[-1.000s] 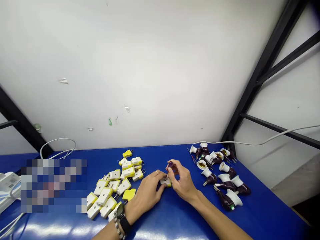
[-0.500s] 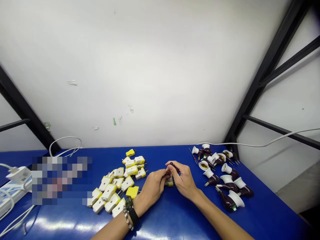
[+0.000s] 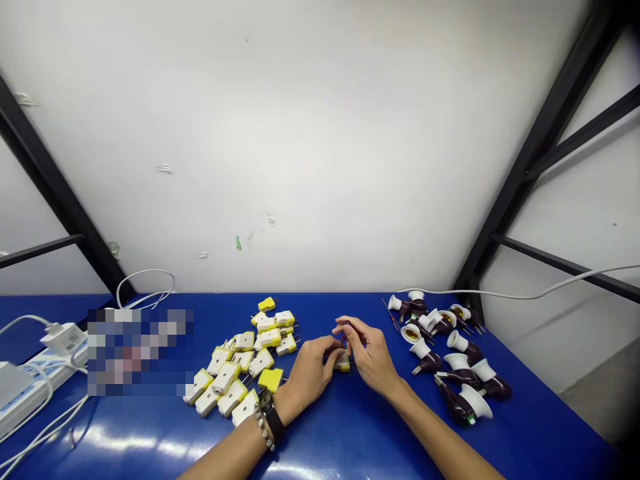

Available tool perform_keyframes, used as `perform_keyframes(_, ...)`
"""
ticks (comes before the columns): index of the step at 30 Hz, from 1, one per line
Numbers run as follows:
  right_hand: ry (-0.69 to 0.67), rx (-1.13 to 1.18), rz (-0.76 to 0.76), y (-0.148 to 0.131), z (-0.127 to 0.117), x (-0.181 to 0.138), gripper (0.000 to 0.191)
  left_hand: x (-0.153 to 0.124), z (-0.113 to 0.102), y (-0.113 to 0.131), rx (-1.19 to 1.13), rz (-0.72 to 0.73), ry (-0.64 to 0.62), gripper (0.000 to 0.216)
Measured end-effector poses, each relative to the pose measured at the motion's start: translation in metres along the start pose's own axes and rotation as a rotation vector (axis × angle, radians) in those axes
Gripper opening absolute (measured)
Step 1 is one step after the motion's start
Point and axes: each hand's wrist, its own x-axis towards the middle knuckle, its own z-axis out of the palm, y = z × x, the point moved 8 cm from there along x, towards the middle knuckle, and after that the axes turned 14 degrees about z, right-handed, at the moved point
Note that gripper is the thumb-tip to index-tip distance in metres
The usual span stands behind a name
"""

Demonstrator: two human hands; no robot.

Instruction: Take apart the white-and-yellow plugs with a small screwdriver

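fingers (image 3: 334, 345) of left hand (image 3: 307, 373) and right hand (image 3: 370, 357) pinching a small dark-handled tool (image 3: 345, 341), just above a white-and-yellow plug (image 3: 342, 362)

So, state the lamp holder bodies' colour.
Lamp holder bodies: dark maroon, best in the head view.

bright even light, white glare on blue tabletop (image 3: 130, 437), edges bowed

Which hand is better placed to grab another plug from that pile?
Probably the left hand: it sits right beside the pile of white-and-yellow plugs, while the right hand is farther off, on the side toward the dark lamp holders.
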Motion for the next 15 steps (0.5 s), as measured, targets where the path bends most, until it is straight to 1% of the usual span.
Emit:
perform_keyframes(2, -0.074, 0.020, 0.016, -0.0006, 0.0052, 0.0003, 0.035, -0.0009, 0.0001, 0.0008, 0.002, 0.001, 0.006, 0.021)
perform_keyframes(4, -0.116, 0.050, 0.038, 0.0014, 0.0087, 0.0004, 0.037, -0.0013, -0.0001, 0.0007, 0.008, -0.001, 0.015, 0.023)
perform_keyframes(5, -0.111, 0.065, 0.047, 0.0028, 0.0088, 0.0005, 0.036, -0.0013, -0.0002, 0.0002, 0.011, -0.004, 0.022, 0.022)
perform_keyframes(8, -0.022, 0.091, 0.054, 0.0060, 0.0035, 0.0010, 0.033, -0.0011, -0.0005, -0.0020, 0.010, -0.017, 0.042, 0.018)
perform_keyframes(10, 0.009, 0.092, 0.049, 0.0053, 0.0014, 0.0010, 0.032, -0.0013, -0.0005, -0.0026, -0.001, -0.021, 0.048, 0.015)
perform_keyframes(12, -0.013, 0.082, 0.043, 0.0026, 0.0027, 0.0008, 0.035, -0.0016, -0.0006, -0.0015, -0.019, -0.015, 0.049, 0.016)
perform_keyframes(15, -0.102, 0.078, 0.036, -0.0014, 0.0090, -0.0001, 0.039, -0.0015, -0.0004, 0.0007, -0.045, -0.002, 0.043, 0.024)
